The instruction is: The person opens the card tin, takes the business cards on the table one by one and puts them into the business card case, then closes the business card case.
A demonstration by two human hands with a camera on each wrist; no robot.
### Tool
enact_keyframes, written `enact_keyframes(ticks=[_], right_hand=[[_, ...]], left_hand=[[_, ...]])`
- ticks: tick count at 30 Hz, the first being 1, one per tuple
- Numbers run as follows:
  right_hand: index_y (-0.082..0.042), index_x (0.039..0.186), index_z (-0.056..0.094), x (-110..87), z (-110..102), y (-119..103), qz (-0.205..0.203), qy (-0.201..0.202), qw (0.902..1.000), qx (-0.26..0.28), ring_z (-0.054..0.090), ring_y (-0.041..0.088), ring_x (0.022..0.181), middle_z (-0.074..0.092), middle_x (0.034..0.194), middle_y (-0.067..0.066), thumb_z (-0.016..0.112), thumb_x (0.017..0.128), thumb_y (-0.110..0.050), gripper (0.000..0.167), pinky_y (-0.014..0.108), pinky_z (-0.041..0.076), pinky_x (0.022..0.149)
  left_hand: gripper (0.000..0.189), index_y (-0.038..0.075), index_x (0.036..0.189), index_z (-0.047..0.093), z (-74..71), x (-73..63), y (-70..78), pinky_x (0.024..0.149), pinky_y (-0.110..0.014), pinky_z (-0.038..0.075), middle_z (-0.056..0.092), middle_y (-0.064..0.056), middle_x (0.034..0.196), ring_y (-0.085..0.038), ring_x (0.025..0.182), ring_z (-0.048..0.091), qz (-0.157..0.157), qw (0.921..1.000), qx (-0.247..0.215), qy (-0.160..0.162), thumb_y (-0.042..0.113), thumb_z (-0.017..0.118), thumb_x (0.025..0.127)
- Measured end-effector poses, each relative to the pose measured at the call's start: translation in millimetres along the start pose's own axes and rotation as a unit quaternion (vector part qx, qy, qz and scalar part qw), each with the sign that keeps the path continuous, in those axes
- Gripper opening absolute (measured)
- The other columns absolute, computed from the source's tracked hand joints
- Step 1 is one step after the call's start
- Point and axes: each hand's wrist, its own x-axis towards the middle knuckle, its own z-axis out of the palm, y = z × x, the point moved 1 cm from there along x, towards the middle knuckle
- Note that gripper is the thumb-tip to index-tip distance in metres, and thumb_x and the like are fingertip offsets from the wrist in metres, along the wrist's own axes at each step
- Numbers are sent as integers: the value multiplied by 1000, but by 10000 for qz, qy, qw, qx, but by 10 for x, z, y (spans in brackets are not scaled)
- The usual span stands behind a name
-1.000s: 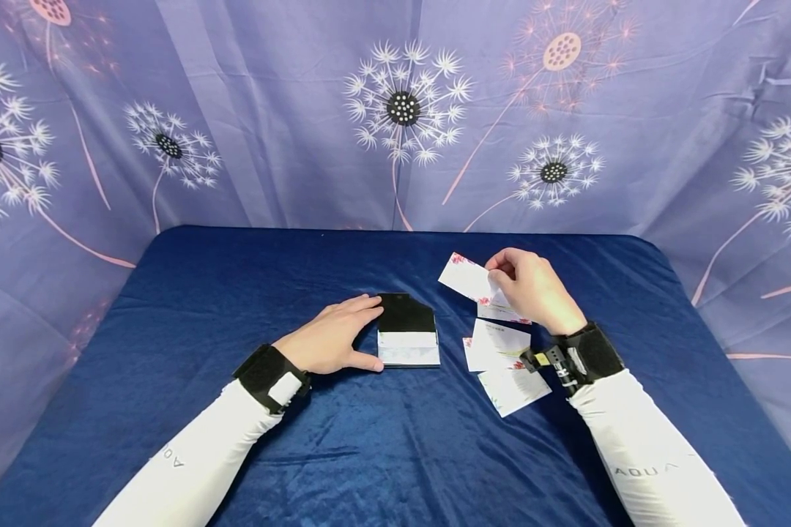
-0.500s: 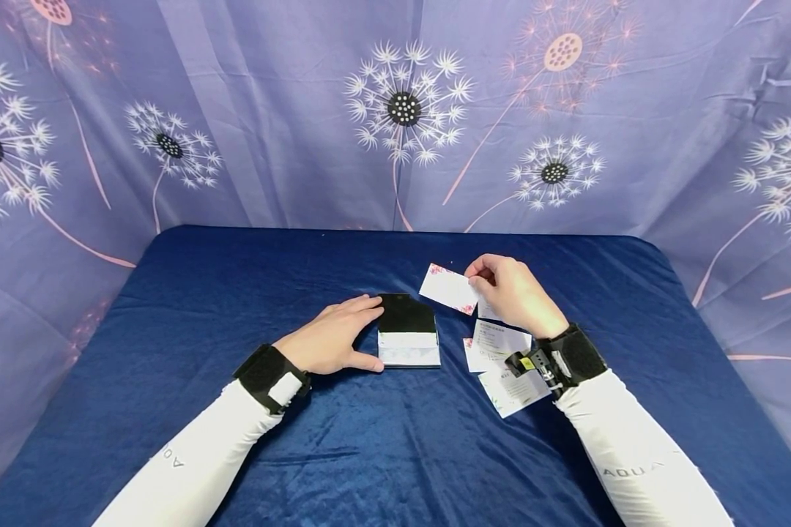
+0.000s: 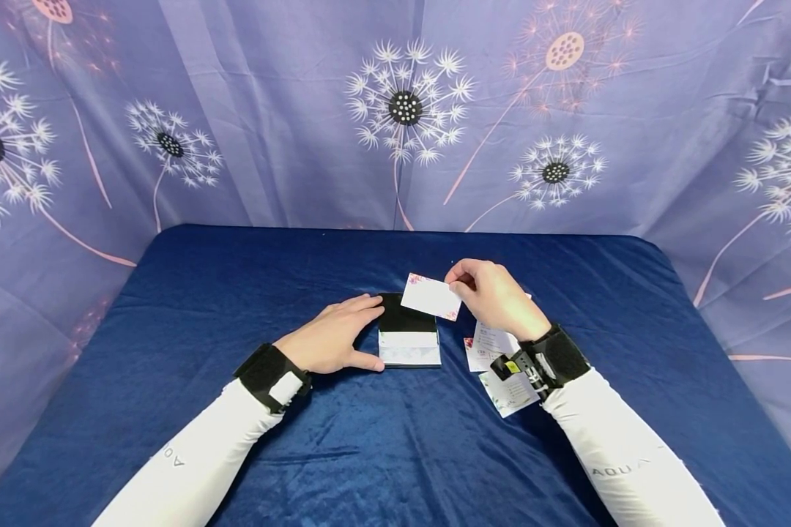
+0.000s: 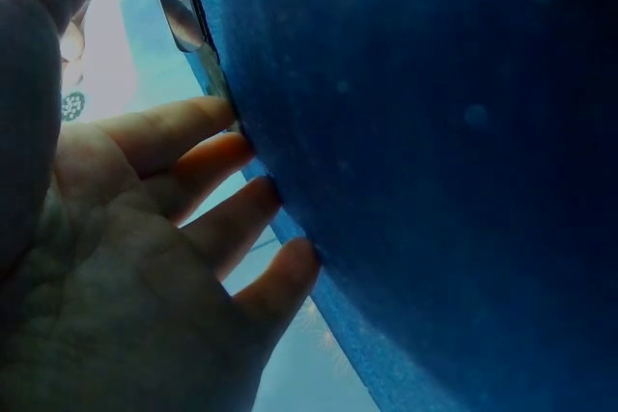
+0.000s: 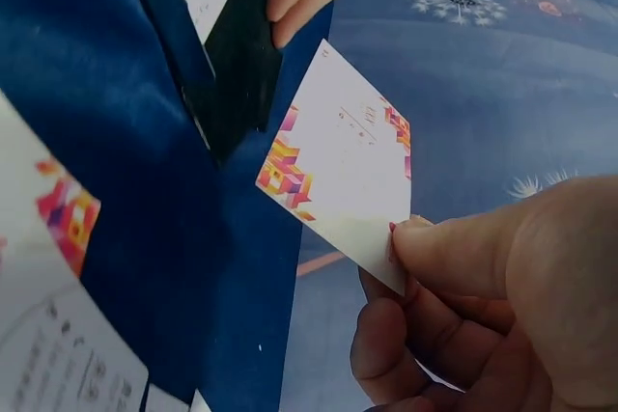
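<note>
My right hand [image 3: 494, 296] pinches a white business card [image 3: 431, 296] by its right end, thumb on one face and fingers behind. Pink and orange patterns mark the card's corners in the right wrist view [image 5: 343, 147]. In the head view the card overlaps the raised black flap of a business card holder [image 3: 409, 350]. White cards show in the holder's front pocket. My left hand [image 3: 329, 337] rests flat with spread fingers at the holder's left side, its index finger and thumb right at the edge. In the left wrist view the fingers [image 4: 237, 209] are straight.
Several loose cards [image 3: 509, 391] lie overlapping on the blue cloth right of the holder, partly hidden under my right hand and wrist. The blue-covered table [image 3: 270, 271] ends at a purple curtain [image 3: 290, 110] with dandelion prints.
My right hand has moved left with the pinched card, from above the loose cards to over the holder's flap. The left hand and the holder have stayed in place.
</note>
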Motion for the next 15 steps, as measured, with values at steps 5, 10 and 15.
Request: enact_keyframes(ticks=[5,10,15], right_hand=[[-9,107,73,13,63,-52,-182,-73,9998,59,58,20,75,68,88,3,63,107,-9,10,38,47,73],[-9,107,73,34,115,-100,-291,-151,9993,152,57,19,75,66,88,2,61,107,-8,11,36,47,72],[-10,106,73,46,163,-135,-382,-247,9988,198,56,18,73,63,86,1,61,107,-8,12,36,46,70]], left_hand=[[96,3,163,41,8,4,-8,125,-57,25,30,-14,172,-33,160,22,-35,10000,-16,-19,56,79,93],[97,2,163,40,5,1,-7,125,-59,25,30,-16,172,-34,160,23,-27,10000,-23,0,56,79,93],[97,3,164,39,-1,5,0,125,-58,25,30,-16,172,-34,160,22,-56,10000,-38,-36,56,79,93]])
